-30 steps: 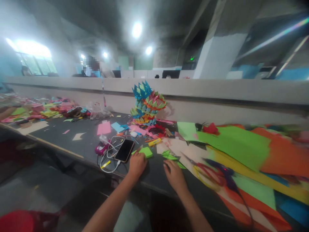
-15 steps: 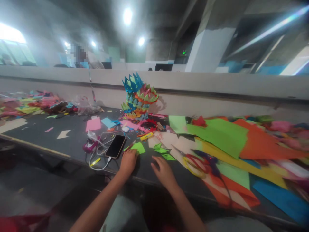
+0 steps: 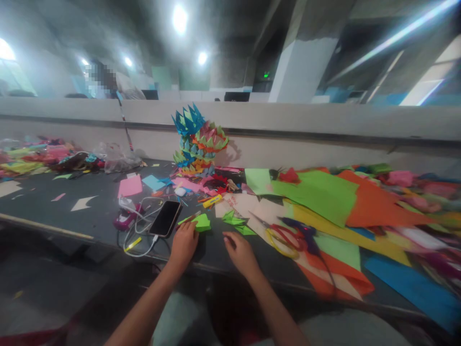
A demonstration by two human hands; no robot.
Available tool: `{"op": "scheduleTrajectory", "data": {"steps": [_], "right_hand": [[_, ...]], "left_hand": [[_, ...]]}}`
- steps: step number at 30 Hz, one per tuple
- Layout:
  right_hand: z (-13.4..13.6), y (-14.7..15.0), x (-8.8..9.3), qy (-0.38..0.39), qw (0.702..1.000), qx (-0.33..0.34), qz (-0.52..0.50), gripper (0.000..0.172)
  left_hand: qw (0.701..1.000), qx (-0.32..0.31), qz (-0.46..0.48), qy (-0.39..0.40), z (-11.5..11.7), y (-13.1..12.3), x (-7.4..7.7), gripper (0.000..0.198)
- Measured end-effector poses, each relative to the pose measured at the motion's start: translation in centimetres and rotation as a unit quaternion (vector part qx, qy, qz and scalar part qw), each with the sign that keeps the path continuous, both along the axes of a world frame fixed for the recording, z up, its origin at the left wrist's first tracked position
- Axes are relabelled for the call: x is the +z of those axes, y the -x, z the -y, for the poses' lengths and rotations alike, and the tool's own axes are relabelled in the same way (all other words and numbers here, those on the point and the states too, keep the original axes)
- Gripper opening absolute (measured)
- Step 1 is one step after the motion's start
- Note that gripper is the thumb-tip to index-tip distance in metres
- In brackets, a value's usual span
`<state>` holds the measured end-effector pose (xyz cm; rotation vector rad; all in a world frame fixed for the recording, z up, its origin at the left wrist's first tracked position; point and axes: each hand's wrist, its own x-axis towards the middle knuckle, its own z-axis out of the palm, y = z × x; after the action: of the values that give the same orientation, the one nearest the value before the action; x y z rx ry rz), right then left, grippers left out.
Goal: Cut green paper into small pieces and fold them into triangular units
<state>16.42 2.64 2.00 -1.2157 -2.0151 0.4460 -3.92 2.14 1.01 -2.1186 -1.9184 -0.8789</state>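
My left hand [image 3: 185, 240] rests on the table at the near end of a bright green paper piece [image 3: 203, 222], its fingers over the paper's left part. My right hand [image 3: 238, 251] lies to the right, thumb and forefinger slightly apart, with nothing visible between them. Just beyond it are folded green paper pieces [image 3: 236, 220]. A phone [image 3: 165, 218] with a white cable plugged in lies left of my left hand. Yellow-handled scissors [image 3: 283, 244] are right of my right hand. Farther back, a yellow cutter [image 3: 212, 201] sits near the paper scraps.
A tall folded-paper model [image 3: 194, 144] stands against the low wall [image 3: 288, 117]. Large green paper [image 3: 317, 194], orange paper [image 3: 374, 204] and blue paper [image 3: 406, 288] cover the right side. Paper heaps and a plastic bag [image 3: 117, 157] lie at left. A person is beyond the wall.
The whole view has shifted, so the table items sit slightly farther left. My right hand's fingers have drawn closer together, while my left hand remains at the green paper.
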Motion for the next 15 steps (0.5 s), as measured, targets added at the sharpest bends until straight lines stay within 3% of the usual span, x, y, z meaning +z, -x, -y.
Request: {"op": "scheduleTrajectory", "data": {"steps": [6, 9, 12, 15], "right_hand": [[0.8, 0.1, 0.4, -0.049, 0.999, 0.006, 0.019, 0.043], [2.2, -0.3, 0.7, -0.078, 0.992, 0.056, 0.081, 0.03], [3.7, -1.5, 1.2, -0.042, 0.989, 0.082, 0.115, 0.022], [5.0, -2.9, 2.1, 0.03, 0.986, 0.104, 0.128, 0.023]], "left_hand": [[0.993, -0.116, -0.029, -0.015, 2.4, -1.0, 1.1, 0.02], [0.981, -0.187, -0.038, -0.02, 4.4, -2.5, 1.6, 0.021], [0.967, -0.253, 0.005, -0.009, 6.0, -4.0, 2.0, 0.021], [0.968, -0.23, 0.049, 0.085, 6.7, -4.6, 2.4, 0.018]]}}
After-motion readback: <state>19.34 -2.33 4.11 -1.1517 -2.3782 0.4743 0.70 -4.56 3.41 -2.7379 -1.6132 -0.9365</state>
